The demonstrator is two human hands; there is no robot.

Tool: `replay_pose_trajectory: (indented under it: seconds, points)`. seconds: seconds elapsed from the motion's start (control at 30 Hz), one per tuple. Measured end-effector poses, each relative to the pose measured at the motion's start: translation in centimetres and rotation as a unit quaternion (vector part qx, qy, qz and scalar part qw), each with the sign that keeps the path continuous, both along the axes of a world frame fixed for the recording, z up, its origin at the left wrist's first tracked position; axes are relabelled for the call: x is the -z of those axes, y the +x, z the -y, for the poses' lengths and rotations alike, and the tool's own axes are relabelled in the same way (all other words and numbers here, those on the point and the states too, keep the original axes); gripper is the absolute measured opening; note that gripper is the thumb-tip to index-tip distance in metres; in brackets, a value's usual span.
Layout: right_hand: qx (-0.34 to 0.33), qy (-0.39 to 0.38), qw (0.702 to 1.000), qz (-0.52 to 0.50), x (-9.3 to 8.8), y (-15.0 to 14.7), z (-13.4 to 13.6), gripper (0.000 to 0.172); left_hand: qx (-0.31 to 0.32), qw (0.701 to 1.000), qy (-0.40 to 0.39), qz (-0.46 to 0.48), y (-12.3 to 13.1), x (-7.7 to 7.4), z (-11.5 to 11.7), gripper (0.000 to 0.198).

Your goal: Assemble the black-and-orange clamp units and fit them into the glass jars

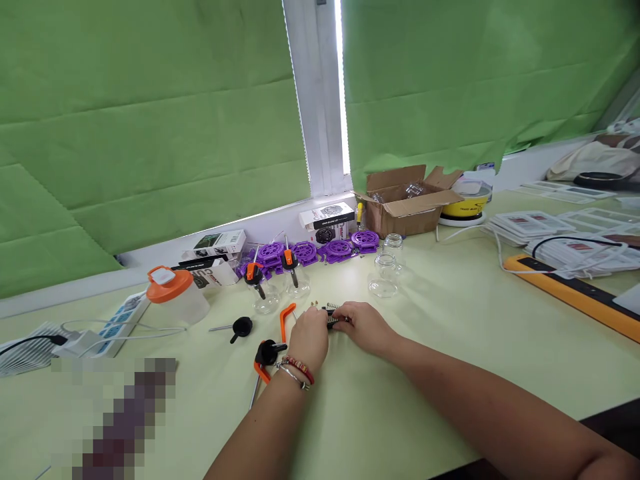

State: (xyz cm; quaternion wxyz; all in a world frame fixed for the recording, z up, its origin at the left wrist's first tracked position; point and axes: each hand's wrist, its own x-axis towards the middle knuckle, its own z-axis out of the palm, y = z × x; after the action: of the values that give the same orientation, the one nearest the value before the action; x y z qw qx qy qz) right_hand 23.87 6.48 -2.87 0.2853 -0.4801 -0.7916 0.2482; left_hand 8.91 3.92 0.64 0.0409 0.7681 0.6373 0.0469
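Note:
My left hand (pixel 311 333) is closed, its fingertips against a small black part (pixel 330 325) that lies between both hands. My right hand (pixel 367 327) pinches the same part from the other side; the fingers hide much of it. Small metal springs (pixel 333 306) show just beyond my fingertips. Beside my left hand lie an orange crank-shaped handle (pixel 284 321) and a black funnel-like piece (pixel 267 352) with a second orange handle under it. Farther left rests another black piece (pixel 243 327) with a metal rod.
Glass jars with black-and-orange tops (pixel 254 273) stand ahead, near purple round plastic parts (pixel 305 252). Clear glass jars (pixel 384 283) are to the right. Behind are printed boxes (pixel 327 217) and an open carton (pixel 413 217). An orange-lidded container (pixel 175 297) and power strip (pixel 123 323) stand left.

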Motion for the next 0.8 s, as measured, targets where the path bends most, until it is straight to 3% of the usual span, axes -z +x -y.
replay_pose_trajectory:
  seconds: [0.17, 0.3, 0.57, 0.8]
  points:
    - [0.063, -0.015, 0.998, -0.025, -0.1, 0.1, -1.5, 0.017, 0.0, 0.998, 0.028, 0.05, 0.2, 0.6, -1.0, 0.022]
    - [0.096, -0.013, 0.995, 0.032, -0.4, 0.5, -2.4, 0.017, -0.017, 0.996, 0.04, 0.08, 0.0, 0.9, -1.0, 0.023]
    - [0.049, 0.065, 0.972, 0.22, -1.2, -0.4, -3.0, 0.019, 0.028, 0.99, 0.032, 0.132, -0.5, 1.5, 0.1, 0.025]
    - [0.034, 0.079, 0.971, 0.222, -1.7, -0.5, -3.3, 0.022, 0.033, 0.99, 0.024, 0.133, -0.3, 1.9, 0.2, 0.033]
